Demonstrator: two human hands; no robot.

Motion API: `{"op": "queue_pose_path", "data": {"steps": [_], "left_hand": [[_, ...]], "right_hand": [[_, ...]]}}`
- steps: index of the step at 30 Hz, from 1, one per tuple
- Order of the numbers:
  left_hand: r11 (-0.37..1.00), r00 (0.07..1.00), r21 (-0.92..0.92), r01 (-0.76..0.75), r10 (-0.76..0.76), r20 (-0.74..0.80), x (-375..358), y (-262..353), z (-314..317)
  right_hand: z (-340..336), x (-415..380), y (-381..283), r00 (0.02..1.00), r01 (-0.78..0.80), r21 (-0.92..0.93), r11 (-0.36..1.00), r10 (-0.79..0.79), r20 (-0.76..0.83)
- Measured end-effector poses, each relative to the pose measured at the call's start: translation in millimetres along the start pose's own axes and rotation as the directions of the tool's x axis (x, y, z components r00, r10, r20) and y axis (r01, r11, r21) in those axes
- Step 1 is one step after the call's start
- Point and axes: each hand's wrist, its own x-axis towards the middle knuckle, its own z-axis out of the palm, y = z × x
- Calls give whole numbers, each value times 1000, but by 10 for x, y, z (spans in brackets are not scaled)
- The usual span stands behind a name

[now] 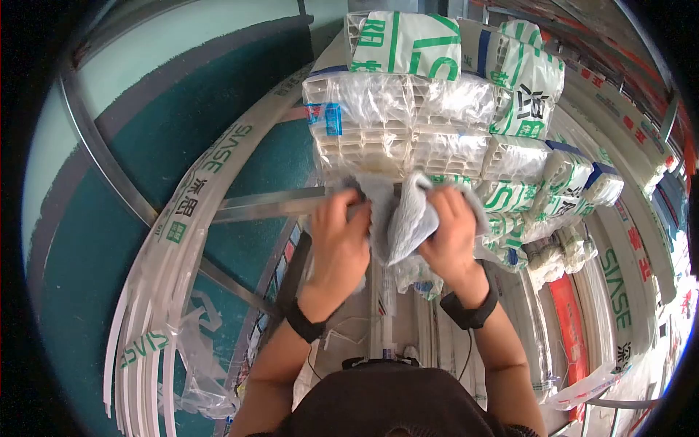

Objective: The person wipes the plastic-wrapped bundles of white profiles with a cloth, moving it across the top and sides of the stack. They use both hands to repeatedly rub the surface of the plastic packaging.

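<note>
A grey cloth hangs bunched between my two hands, in front of the stacked packs. My left hand has its fingers curled into the cloth's left part. On the other side, my right hand grips the cloth's right part, with a lighter fold between the hands. Both wrists wear black bands. Just beyond the cloth are plastic-wrapped packs of white profiles, their hollow ends facing me. The cloth and fingers are slightly blurred.
Long wrapped profiles lean at the left beside a dark green wall. A metal rack bar runs behind my left hand. More long packs and a red strip stand at the right.
</note>
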Motion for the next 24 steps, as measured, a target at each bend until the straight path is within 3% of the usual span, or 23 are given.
{"op": "queue_pose_path", "data": {"steps": [3, 5, 7, 10, 11, 12, 13, 15, 19, 24], "left_hand": [[984, 981, 128, -127, 143, -128, 553, 34, -301], [964, 964, 212, -162, 200, -173, 899, 65, -409], [950, 934, 228, -215, 268, -235, 1256, 90, -438], [948, 912, 177, -264, 306, -275, 1640, 43, -288], [950, 911, 147, -274, 306, -278, 1734, 16, -216], [965, 931, 25, -260, 257, -258, 1790, -27, -120], [956, 923, 59, -289, 294, -246, 1793, -79, -83], [930, 905, 126, -345, 365, -218, 1777, -132, -62], [958, 942, 49, -281, 285, -177, 1710, -153, -49], [968, 962, 83, -236, 244, -123, 1555, -157, -30]], "right_hand": [[-215, 421, 21, 974, 147, -16, 989, -148, -171], [-269, 777, 18, 900, 241, -60, 969, -246, -359], [-292, 1058, -62, 857, 216, -4, 976, -192, -478], [-318, 1472, 13, 831, 271, -242, 931, -354, -429], [-285, 1540, 20, 885, 206, -238, 949, -285, -369], [-196, 1611, 92, 879, 198, -299, 934, -304, -368], [-109, 1664, 150, 873, 187, -356, 916, -321, -366], [-48, 1636, 185, 874, 185, -352, 917, -318, -368], [-8, 1554, 219, 882, 183, -351, 918, -311, -354], [27, 1423, 276, 890, 198, -362, 911, -322, -323]]}}
